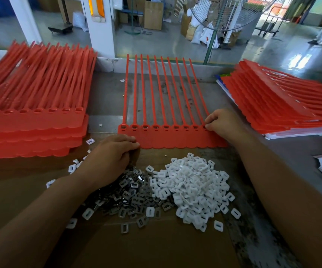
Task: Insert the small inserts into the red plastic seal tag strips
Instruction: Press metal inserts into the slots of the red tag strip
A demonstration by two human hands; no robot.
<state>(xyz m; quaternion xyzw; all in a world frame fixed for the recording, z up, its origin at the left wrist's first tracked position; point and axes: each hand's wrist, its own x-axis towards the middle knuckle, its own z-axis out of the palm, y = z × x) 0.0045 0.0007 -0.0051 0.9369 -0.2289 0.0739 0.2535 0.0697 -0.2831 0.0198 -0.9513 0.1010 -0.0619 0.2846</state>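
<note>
With the red seal tag strip (pixel 167 139) flat on the table (pixel 106 97), the right hand (pixel 224 122) pinches its rightmost socket, probably seating an insert, while the left hand (pixel 111 157) curls its fingers over the metal inserts (pixel 133 194), holding one or not I cannot tell, so the next move needs a careful pick.

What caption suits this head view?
Right hand pinches a red seal strip at its end socket; left hand rests by loose inserts.

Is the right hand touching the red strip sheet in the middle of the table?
Touching. The head view shows the right hand on the red strip sheet: its curled fingertips pinch the sheet at the rightmost slot, with no gap.
</note>
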